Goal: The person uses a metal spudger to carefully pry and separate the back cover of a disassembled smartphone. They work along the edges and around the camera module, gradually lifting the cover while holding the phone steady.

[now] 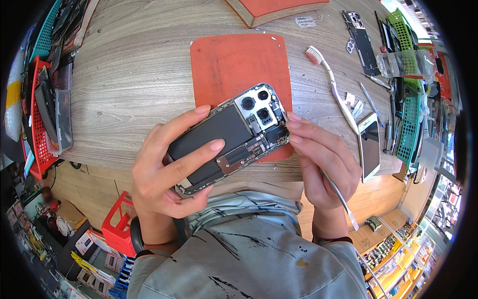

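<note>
An opened smartphone (226, 130), its back off, shows a black battery, circuit board and camera module. My left hand (172, 167) is closed around its lower end, thumb and fingers at the edges and one finger across the battery. At the phone's camera end, my right hand (326, 162) has its fingertips against the edge. A thin metal pry tool (338, 197) lies held in that hand, its flat end sticking out below the palm. Whatever is pinched at the fingertips is too small to make out. Beneath the phone lies a red mat (239, 60).
A toothbrush (334, 89) and a white phone (369, 144) lie right of the mat. Beyond them are a stripped phone frame (362, 45), a screwdriver (389, 134) and a teal basket (409, 127). A red basket (41, 119) stands left; a thick red block (269, 11) lies at the back.
</note>
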The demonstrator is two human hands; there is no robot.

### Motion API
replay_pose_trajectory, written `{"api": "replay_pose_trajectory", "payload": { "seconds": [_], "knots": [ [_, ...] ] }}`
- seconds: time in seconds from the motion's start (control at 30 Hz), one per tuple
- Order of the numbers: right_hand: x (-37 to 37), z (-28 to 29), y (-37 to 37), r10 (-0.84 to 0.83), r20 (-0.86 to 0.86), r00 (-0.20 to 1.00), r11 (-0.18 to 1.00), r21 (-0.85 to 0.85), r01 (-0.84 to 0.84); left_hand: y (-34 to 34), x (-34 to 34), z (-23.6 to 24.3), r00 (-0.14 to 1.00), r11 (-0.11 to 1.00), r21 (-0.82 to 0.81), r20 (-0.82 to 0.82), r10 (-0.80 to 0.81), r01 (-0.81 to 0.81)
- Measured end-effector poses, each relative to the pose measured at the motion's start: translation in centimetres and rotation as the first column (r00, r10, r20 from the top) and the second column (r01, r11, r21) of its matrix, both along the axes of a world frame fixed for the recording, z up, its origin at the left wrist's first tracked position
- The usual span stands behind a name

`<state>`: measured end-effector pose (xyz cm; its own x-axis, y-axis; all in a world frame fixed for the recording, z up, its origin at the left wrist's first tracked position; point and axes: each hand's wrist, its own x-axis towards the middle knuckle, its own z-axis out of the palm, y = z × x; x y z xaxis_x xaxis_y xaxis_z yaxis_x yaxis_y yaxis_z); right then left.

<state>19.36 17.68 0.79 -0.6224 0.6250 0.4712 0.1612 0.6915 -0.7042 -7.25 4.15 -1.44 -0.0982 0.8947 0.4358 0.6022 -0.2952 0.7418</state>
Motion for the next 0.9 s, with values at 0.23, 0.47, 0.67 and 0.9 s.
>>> {"api": "replay_pose_trajectory", "payload": {
  "seconds": [0.23, 0.47, 0.67, 0.9],
  "knots": [
    [-0.02, 0.12, -0.05, 0.011, 0.013, 1.0, 1.0, 0.009, -0.011, 0.04, 0.0, -0.08, 1.0, 1.0, 0.009, 0.004, -0.003, 0.003],
    [0.03, 0.4, 0.01, -0.013, 0.031, 0.999, 1.0, -0.014, 0.013, 0.06, -0.14, -0.06, 1.0, 1.0, 0.007, 0.004, -0.01, 0.01],
    [-0.15, 0.38, -0.03, -0.021, 0.039, 0.999, 1.0, 0.014, 0.02, -0.1, -0.3, 0.07, 1.0, 1.0, -0.023, -0.008, -0.02, 0.02],
    [-0.05, 0.23, 0.31, 0.006, 0.031, 0.999, 1.0, -0.019, -0.005, 0.02, -0.1, -0.13, 1.0, 1.0, 0.006, 0.014, -0.005, 0.005]
  ]
}}
